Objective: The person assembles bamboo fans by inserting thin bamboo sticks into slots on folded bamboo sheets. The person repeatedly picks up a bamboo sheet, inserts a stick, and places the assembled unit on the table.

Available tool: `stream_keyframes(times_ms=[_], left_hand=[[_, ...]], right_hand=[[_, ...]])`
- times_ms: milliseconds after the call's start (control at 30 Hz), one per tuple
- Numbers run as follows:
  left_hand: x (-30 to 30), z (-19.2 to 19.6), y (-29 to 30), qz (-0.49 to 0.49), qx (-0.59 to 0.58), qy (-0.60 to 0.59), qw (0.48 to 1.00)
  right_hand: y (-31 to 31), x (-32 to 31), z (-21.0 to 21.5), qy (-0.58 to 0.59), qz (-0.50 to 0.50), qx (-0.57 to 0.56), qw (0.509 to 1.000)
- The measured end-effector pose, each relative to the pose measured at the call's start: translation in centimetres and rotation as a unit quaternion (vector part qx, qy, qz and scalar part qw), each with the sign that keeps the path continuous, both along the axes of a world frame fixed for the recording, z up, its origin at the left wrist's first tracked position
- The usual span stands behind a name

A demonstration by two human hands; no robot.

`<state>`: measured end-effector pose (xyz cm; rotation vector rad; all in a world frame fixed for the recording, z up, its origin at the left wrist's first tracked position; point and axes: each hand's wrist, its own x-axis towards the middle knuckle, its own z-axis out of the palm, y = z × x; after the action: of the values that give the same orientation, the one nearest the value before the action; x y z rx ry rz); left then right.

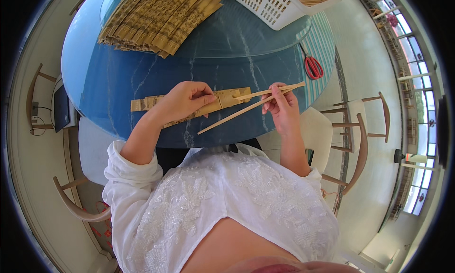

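My left hand (pixel 186 98) pinches a gold-brown printed paper chopstick sleeve (pixel 231 97) between thumb and fingers, just above the blue marbled table (pixel 113 83). Beneath that hand another strip of the same printed paper (pixel 144 103) shows; whether it is a separate sleeve I cannot tell. In my right hand (pixel 284 111), closed fingers grip a pair of wooden chopsticks (pixel 231 120) near their right ends. The two sticks spread apart toward the left. One has its tip at the sleeve's right end, while the other slants down toward me, outside the sleeve.
A fanned pile of printed sleeves (pixel 159 19) lies on the raised glass turntable (pixel 227 41) at the far left. Beside it stands a white perforated basket (pixel 277 10) of chopsticks. Red-handled scissors (pixel 313 67) lie near the table's right edge. Chairs (pixel 360 150) stand at both sides.
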<state>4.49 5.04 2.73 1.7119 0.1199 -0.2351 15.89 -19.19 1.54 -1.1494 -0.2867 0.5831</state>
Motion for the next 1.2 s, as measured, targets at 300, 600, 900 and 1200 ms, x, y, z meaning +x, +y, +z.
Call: stream_keyframes(times_ms=[300,600,900,1200], left_hand=[[0.0,1.8,-0.8,0.029,0.076,-0.025,0.996],[-0.3,1.1,-0.4,0.043,0.098,-0.070,0.992],[0.4,2.0,-1.3,0.031,0.100,-0.086,0.991],[0.1,2.0,-0.9,0.049,0.124,-0.108,0.985]], right_hand=[[1.0,-0.2,1.2,0.024,-0.009,0.011,1.000],[-0.6,1.2,1.5,-0.036,-0.110,0.044,0.992],[0.8,0.1,1.0,-0.009,-0.038,-0.005,0.999],[2.0,-0.8,0.8,-0.009,-0.005,-0.039,0.999]])
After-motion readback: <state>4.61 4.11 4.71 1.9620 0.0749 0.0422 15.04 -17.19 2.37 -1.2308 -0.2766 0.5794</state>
